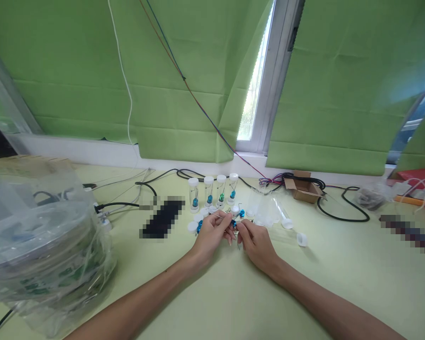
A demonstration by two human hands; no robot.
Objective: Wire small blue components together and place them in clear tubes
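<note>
My left hand (211, 232) and my right hand (258, 243) meet over the table, fingers closed around a small shiny blue metal part (234, 224). A thin metal rod (216, 215) sticks out leftward past my left fingers. Fingertips hide much of the held part. Just behind my hands lies another blue part (242, 214) with a bent wire. Left of my left hand are a white cap (191, 227) and a partly covered blue piece (199, 225). Several clear tubes (208, 191) with white caps stand upright in a row behind, holding blue or green pieces with bent metal wires.
Clear tubes (280, 208) lie right of my hands, near a loose white cap (301, 240). A black, pixelated object (165, 218) lies left. A bagged spool (46, 255) fills the left side. Black cables (343, 218) and an open cardboard box (302, 189) sit toward the back.
</note>
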